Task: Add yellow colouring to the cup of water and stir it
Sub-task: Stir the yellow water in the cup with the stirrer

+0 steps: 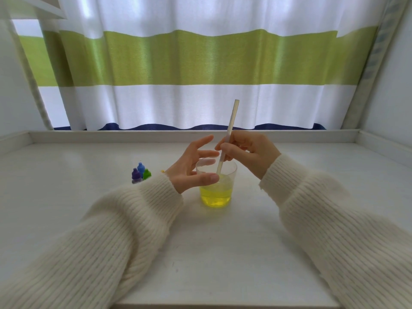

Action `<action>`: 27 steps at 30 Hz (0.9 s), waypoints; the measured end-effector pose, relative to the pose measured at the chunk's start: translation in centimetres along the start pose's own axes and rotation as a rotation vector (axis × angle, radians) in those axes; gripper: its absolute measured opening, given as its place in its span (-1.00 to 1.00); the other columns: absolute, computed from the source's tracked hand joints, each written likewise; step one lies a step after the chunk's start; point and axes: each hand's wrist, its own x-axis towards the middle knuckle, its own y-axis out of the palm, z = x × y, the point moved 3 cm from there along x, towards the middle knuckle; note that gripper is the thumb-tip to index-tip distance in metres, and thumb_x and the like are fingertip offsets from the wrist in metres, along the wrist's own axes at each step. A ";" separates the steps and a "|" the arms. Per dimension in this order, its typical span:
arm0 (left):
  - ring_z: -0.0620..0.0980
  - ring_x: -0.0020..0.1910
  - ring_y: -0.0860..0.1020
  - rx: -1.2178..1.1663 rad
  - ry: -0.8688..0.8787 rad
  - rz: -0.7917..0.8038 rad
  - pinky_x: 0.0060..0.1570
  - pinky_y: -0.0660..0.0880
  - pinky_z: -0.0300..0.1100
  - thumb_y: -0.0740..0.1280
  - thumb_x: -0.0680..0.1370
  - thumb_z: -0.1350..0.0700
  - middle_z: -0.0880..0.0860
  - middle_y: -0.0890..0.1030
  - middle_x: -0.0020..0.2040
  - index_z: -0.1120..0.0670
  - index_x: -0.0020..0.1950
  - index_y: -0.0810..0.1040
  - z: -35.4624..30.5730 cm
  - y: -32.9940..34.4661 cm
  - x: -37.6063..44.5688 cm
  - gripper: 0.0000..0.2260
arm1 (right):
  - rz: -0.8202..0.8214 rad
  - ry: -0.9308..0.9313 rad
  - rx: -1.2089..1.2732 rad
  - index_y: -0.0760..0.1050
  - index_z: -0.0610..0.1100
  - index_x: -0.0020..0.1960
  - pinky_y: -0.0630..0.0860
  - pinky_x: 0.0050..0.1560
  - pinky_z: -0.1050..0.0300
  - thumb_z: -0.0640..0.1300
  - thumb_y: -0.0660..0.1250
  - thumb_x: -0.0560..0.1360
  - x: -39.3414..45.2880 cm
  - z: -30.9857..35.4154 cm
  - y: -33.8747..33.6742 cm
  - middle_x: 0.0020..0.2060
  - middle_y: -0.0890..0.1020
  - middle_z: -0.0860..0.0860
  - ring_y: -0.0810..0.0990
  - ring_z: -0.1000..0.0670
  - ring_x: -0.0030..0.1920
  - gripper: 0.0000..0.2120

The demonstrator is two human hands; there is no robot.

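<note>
On the white table (223, 253), about midway between near and far, the clear plastic cup (216, 186) is standing upright between the two hands. The right hand (247, 152) is pinching a pale stirring stick (228, 134) partway down, its grip clamped on the stick, and the lower end is dipping into the liquid while the top is tilting to the right and far. The left hand (191, 166) is hovering beside the cup's left rim with its fingers spread and relaxed, holding nothing; whether the thumb is touching the rim is hard to tell.

The main risk seems to be the cup tipping: it looks light, nothing is gripping it firmly, and a stick pushing hard against the wall could be sliding or toppling it. Fast stirring could also be slopping liquid over the rim onto the table.

The water is looking bright, even yellow and is filling roughly the lower half of the cup, so the colouring seems already added. Small dropper bottles (140, 173) with purple, blue and green caps are standing to the left, partly hidden by the left sleeve.
</note>
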 end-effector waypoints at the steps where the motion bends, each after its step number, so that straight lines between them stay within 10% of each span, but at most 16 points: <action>1: -0.41 0.09 0.43 0.001 0.000 0.000 -0.13 0.45 -0.36 0.48 0.12 -0.26 -0.27 0.40 0.17 -0.53 0.14 0.14 0.0 0.0 0.0 -0.28 | 0.003 -0.002 -0.001 0.52 -0.01 -0.10 0.55 -0.16 0.33 -0.08 0.25 0.48 0.0 0.0 0.1 -0.28 0.62 0.14 0.60 0.22 -0.25 -0.92; 13: -0.37 0.10 0.43 -0.016 -0.015 -0.011 -0.12 0.46 -0.34 0.47 0.14 -0.22 -0.27 0.40 0.17 -0.49 0.17 0.14 0.1 0.0 0.0 -0.27 | -0.037 -0.031 -0.225 0.53 -0.02 0.00 0.37 -0.21 0.58 -0.08 0.21 0.52 0.2 -0.5 0.0 -0.25 0.58 0.14 0.50 0.28 -0.23 -0.86; 27: -0.28 0.15 0.41 -0.002 -0.032 -0.011 0.06 0.46 -0.11 0.46 0.11 -0.22 -0.25 0.39 0.17 -0.40 0.19 0.12 -0.6 0.1 -0.2 -0.23 | -0.061 -0.044 -0.211 0.49 -0.07 -0.14 0.50 -0.23 0.31 -0.10 0.18 0.48 0.2 -0.4 -0.4 -0.32 0.58 0.07 0.56 0.09 -0.27 -0.87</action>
